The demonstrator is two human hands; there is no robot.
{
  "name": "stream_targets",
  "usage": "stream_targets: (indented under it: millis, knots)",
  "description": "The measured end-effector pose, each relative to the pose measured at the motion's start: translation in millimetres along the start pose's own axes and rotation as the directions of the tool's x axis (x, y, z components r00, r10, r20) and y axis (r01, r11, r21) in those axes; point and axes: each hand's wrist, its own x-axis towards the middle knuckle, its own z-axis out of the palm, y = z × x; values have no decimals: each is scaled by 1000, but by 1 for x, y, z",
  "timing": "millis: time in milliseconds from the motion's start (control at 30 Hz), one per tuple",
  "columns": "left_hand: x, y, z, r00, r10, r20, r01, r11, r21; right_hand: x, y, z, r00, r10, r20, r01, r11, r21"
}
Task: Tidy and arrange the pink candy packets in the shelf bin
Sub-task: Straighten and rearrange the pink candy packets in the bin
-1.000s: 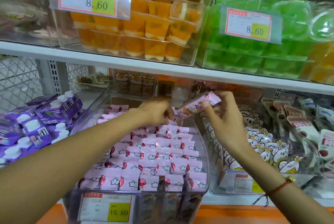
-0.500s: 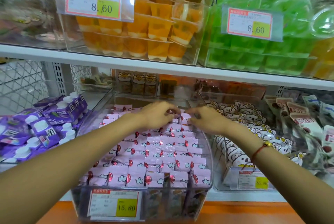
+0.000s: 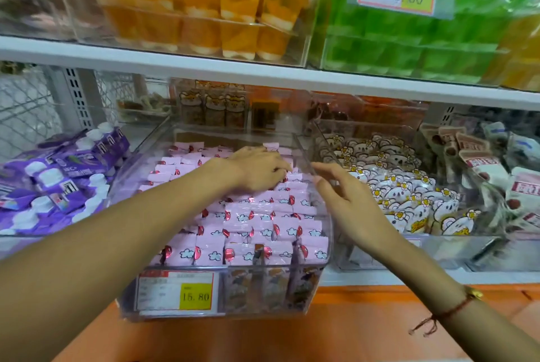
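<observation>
Shop shelf: clear bin (image 3: 320,247), pink cloud-print candy packets (image 3: 251,221) rowed; left fingers (image 3: 279,170) pressing, right fingers (image 3: 323,170) straight

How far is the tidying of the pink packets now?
Done: the front rows of pink candy packets stand in neat lines in the clear bin. In hand: the left hand presses on the back rows; the right hand hovers empty. Left: the back rows look uneven.

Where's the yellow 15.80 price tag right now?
In the head view, the price tag sits on the front wall of the clear bin holding the pink candy packets, lower centre, below the left hand.
</observation>
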Motion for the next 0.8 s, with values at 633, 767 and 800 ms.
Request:
stream_targets:
  millis: [633,767,800]
  knots:
    - [38,7,-10,922,-261,-287,242,965,-102,1,7,0,999,5,50,-5,1000,-5]
    - [37,7,-23,844,-450,-291,237,801,-550,0,6,0,998,14,62,-14,1000,-4]
    - [35,8,-29,813,-508,-284,193,696,-692,0,5,0,998,21,64,-20,1000,-9]
